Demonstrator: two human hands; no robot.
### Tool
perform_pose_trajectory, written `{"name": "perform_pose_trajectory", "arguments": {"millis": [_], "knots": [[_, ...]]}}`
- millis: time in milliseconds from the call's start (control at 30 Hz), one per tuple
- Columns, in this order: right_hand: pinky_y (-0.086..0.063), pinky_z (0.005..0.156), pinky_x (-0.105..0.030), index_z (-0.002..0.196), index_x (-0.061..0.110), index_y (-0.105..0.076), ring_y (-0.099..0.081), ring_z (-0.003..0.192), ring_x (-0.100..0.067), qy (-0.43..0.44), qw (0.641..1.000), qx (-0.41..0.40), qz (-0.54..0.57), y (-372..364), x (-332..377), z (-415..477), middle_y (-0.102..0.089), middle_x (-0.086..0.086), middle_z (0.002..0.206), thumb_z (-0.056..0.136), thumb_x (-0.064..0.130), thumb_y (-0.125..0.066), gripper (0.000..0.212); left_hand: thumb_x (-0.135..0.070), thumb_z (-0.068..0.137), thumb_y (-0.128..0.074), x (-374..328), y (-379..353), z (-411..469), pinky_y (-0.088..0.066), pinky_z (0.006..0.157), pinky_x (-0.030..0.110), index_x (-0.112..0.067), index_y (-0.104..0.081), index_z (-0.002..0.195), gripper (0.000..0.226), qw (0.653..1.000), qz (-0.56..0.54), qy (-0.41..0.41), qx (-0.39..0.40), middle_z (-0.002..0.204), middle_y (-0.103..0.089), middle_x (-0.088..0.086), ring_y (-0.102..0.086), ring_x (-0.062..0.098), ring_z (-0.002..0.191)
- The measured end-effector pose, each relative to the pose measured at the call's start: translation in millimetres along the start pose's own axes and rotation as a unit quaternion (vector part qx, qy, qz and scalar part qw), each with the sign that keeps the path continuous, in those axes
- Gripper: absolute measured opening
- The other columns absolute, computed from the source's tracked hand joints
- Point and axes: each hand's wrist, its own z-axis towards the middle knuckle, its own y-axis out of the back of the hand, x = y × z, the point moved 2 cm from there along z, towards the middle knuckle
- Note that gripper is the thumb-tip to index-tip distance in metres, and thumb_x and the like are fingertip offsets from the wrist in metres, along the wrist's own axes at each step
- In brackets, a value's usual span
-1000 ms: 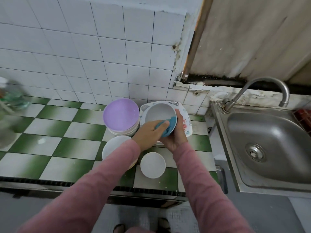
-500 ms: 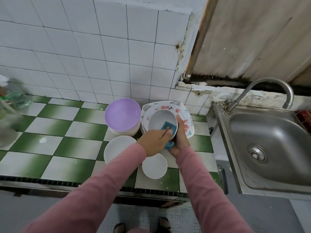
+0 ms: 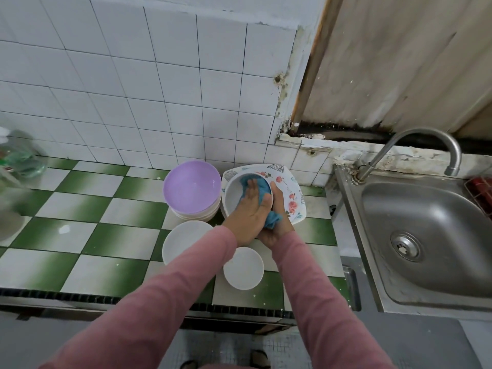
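Tilted white bowl (image 3: 234, 198), held raised just left of sink (image 3: 426, 222). Probably light, rigid, slippery if wet, chippable: take at rim, thumb over edge. Blue cloth (image 3: 263, 191), soft and limp, bunched inside. Left hand (image 3: 249, 211): fingers straight, close together, pressing cloth onto inner wall. Right hand (image 3: 279, 225): fingers curled round rim on sink side. Floral plate (image 3: 291, 193) also just left of sink; purple bowl (image 3: 191, 186) and two white dishes (image 3: 183, 241) farther left of sink.

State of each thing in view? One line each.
white bowl: tilted, held at rim
blue cloth: pressed inside white bowl
left hand: flat on blue cloth
right hand: grips white bowl rim
purple bowl: upright, atop a stack
tap: no water running
sink: no standing water
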Motion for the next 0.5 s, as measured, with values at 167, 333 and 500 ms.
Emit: {"name": "perform_pose_trajectory", "arguments": {"millis": [167,333,500], "knots": [[-0.046,0.107,-0.05,0.127,0.016,-0.062,-0.064,0.117,-0.031,-0.018,0.999,0.014,-0.031,3,14,-3,-0.072,-0.014,0.118,0.089,0.067,-0.05,0.065,-0.048,0.104,-0.016,24,10,-6,0.003,0.121,0.025,-0.024,0.003,0.156,0.06,0.969,0.229,-0.078,0.059,0.164,0.004,-0.007,0.003,0.007,0.15],[-0.051,0.101,-0.045,0.135,0.008,-0.056,-0.063,0.12,-0.032,-0.014,0.999,0.046,0.017,4,15,-2,-0.065,-0.02,0.128,0.093,0.064,-0.047,0.07,-0.055,0.102,-0.014,20,24,-5,-0.002,0.122,0.027,-0.021,-0.009,0.157,0.065,0.925,0.365,-0.103,0.018,0.164,-0.008,-0.004,-0.007,0.008,0.15],[-0.051,0.1,-0.047,0.135,0.011,-0.058,-0.063,0.12,-0.033,-0.019,0.999,0.028,0.008,7,15,1,-0.066,-0.017,0.128,0.092,0.068,-0.046,0.073,-0.072,0.092,-0.018,19,25,-5,0.0,0.121,0.029,-0.016,-0.008,0.158,0.087,0.909,0.403,-0.103,0.017,0.164,-0.01,-0.001,-0.008,0.012,0.151]]}}
